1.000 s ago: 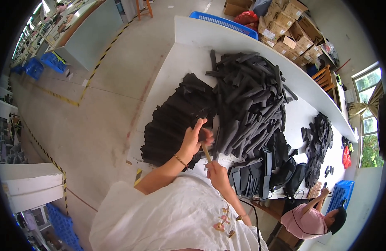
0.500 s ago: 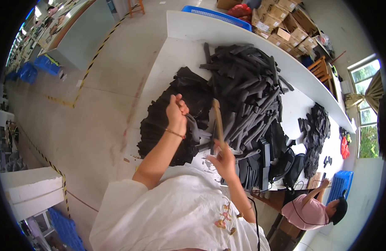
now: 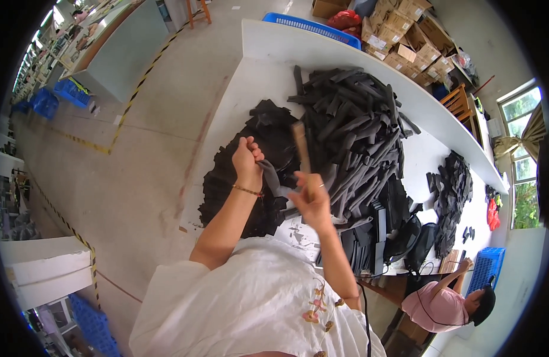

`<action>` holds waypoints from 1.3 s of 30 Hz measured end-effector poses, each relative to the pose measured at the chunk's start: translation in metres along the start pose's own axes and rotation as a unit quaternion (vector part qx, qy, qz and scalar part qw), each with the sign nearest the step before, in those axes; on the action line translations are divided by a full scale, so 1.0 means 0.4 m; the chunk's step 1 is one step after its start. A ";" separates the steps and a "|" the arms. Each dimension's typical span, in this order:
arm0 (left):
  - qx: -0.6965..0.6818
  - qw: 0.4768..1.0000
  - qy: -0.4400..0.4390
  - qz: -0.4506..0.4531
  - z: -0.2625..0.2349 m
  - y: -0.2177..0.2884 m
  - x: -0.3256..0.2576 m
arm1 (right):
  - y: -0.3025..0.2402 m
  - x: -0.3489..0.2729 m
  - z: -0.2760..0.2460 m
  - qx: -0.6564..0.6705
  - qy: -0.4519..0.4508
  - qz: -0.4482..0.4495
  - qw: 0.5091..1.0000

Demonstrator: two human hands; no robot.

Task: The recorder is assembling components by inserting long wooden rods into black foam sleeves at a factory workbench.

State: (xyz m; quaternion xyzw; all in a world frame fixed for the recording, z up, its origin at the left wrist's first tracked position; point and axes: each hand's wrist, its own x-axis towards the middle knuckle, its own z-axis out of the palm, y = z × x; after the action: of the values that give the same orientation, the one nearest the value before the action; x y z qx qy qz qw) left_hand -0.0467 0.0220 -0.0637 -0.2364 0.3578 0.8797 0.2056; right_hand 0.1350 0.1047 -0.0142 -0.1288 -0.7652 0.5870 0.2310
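Note:
My left hand (image 3: 248,160) is closed on one end of a dark grey fabric strip (image 3: 272,179), which hangs down toward my right hand. My right hand (image 3: 314,201), slightly blurred, grips the lower end of a thin, flat wooden stick (image 3: 302,149) that points away from me. Beneath my left hand spreads a layered heap of flat black fabric pieces (image 3: 227,187). A big pile of narrow, tube-like dark grey strips (image 3: 358,131) lies just beyond and to the right of the stick.
The white table (image 3: 259,71) has a raised back panel (image 3: 322,50). Toward the right lie black bags (image 3: 403,238) and another heap of dark pieces (image 3: 450,196). A person in pink (image 3: 435,303) sits at the right end. Cartons (image 3: 399,35) and a blue basket (image 3: 310,28) stand behind the panel.
My right hand has moved forward and a little left, carrying the wooden stick with it, closer to the fabric strip. My left hand stays nearly in place, still gripping the strip.

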 end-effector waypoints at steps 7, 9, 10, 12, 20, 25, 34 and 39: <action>0.018 0.997 -0.025 -0.070 -0.056 -0.051 0.042 | -0.085 0.000 0.051 0.167 0.053 -0.006 0.985; 0.075 0.997 0.028 0.004 -0.058 0.013 0.061 | -0.122 0.001 0.002 0.293 0.071 0.145 0.942; 0.079 0.995 -0.051 0.039 -0.048 0.044 0.051 | -0.110 0.007 -0.016 0.284 0.093 0.154 0.942; 0.125 0.959 -0.232 0.100 0.018 0.063 -0.029 | -0.099 0.030 -0.046 0.292 0.109 0.169 0.935; 0.326 0.776 -0.501 -0.201 -0.100 -0.071 -0.230 | -0.067 0.140 -0.067 0.286 0.251 0.138 0.915; 0.470 0.677 -0.543 -0.160 -0.188 -0.093 -0.285 | -0.083 0.242 -0.204 0.306 0.345 0.059 0.885; 0.220 0.926 -0.293 0.092 0.110 -0.142 -0.199 | -0.045 0.317 -0.245 0.346 0.336 0.101 0.870; 0.356 0.808 -0.452 -0.128 0.114 -0.193 -0.130 | -0.014 0.359 -0.231 0.330 0.344 0.144 0.867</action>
State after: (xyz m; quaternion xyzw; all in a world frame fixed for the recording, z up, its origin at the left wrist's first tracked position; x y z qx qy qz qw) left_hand 0.0239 0.0960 -0.0468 0.2336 0.4788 0.6639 0.5247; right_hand 0.0586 0.2480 0.0392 -0.3474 -0.3719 0.7504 0.4217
